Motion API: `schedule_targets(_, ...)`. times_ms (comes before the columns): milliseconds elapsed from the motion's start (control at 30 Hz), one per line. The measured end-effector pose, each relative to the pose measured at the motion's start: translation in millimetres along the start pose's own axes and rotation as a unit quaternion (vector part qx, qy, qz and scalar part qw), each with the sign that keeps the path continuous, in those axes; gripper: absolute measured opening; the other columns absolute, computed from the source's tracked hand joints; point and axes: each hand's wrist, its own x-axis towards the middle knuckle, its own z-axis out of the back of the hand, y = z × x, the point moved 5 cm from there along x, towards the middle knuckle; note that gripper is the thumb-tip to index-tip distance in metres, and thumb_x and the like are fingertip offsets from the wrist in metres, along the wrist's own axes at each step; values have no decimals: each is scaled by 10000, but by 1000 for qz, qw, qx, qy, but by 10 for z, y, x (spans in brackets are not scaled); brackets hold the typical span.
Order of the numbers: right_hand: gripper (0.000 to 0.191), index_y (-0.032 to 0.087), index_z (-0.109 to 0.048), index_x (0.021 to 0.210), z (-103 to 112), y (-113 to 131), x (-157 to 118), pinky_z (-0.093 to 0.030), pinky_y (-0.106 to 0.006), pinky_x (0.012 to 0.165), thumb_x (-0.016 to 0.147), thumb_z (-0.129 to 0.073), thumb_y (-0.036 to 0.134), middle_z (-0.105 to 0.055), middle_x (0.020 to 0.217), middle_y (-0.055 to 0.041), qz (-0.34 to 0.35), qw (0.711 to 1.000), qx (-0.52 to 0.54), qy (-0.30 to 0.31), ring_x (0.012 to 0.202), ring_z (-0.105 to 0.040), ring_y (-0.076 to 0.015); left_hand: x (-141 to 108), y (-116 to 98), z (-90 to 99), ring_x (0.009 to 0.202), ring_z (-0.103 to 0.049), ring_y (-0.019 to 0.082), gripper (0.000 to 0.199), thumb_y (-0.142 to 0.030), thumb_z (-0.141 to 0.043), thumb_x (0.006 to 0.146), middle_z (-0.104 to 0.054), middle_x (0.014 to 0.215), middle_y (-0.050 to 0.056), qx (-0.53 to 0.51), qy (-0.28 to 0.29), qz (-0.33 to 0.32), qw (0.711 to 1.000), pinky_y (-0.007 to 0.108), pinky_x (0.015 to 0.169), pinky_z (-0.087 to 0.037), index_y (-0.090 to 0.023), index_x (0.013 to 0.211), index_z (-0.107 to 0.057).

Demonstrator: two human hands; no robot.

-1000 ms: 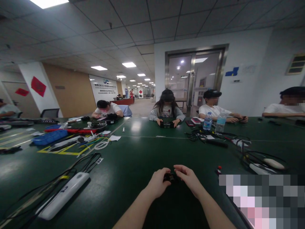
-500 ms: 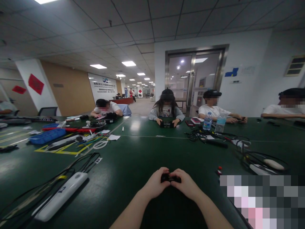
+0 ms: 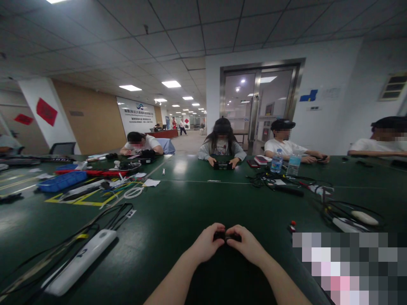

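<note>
Low in the middle of the view, my left hand (image 3: 206, 244) and my right hand (image 3: 249, 245) come together over the green table (image 3: 178, 220). Both are closed on a small black object (image 3: 233, 237), one hand at each end. Dark parts of it show between thumbs and fingers, with a lighter spot near its middle. Fingers cover much of it, and I cannot make out its kind. The fingertips of the two hands are close to each other.
A white power strip (image 3: 81, 262) with black cables lies left. Further back are a blue tray (image 3: 62, 181), tangled cables and two water bottles (image 3: 277, 162). A small red-topped item (image 3: 292, 225) stands right, beside a blurred-out patch. Several people sit around the table.
My thumbs have moved slightly apart, showing the object's middle differently. Both hands stay closed on it in nearly the same place. A person walking far back has shifted right.
</note>
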Motion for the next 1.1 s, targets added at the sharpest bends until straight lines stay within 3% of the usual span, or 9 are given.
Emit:
schedule_targets(167, 258, 230, -621, 882, 61, -41, 18, -394, -326, 766, 664, -597, 366, -625, 887, -24, -28, 992, 116, -46, 864, -543, -210, -17, -19, 1, 1069, -457, 190, 422, -268, -533, 733, -502, 1163, 47, 12, 2, 1, 1000, 373, 928, -350, -237, 1148, -458)
schedule_targets(300, 377, 234, -580, 985, 190, -229, 28, -413, -324, 728, 667, -579, 437, -602, 1009, -42, -96, 959, 235, -127, 905, -536, -219, -34, -62, 18, 1056, -466, 180, 413, -256, -541, 726, -508, 1148, 39, 7, -2, 12, 1000, 365, 927, -350, -242, 1131, -461)
schedule_targets(433, 380, 238, -584, 965, 242, -374, 45, -431, -309, 665, 654, -587, 457, -596, 1003, -52, -123, 930, 315, -145, 844, -552, -206, -39, -102, 23, 1034, -481, 169, 391, -235, -545, 720, -523, 1127, 39, -3, 4, 3, 1000, 343, 912, -363, -226, 1104, -472)
schedule_targets(900, 343, 257, -579, 918, 233, -335, 49, -420, -286, 631, 616, -635, 409, -616, 917, -27, -103, 923, 342, -146, 762, -557, -176, -9, -38, 18, 1042, -473, 163, 421, -146, -551, 695, -520, 1123, 43, -13, -13, -28, 999, 348, 933, -346, -220, 1101, -465)
schedule_targets(1100, 402, 255, -582, 975, 220, -319, 31, -407, -313, 701, 601, -656, 384, -601, 1018, -36, -119, 930, 325, -127, 870, -547, -199, -35, -50, 30, 1087, -443, 173, 446, -193, -534, 717, -493, 1162, 46, -7, -7, -27, 1000, 353, 953, -324, -243, 1150, -436)
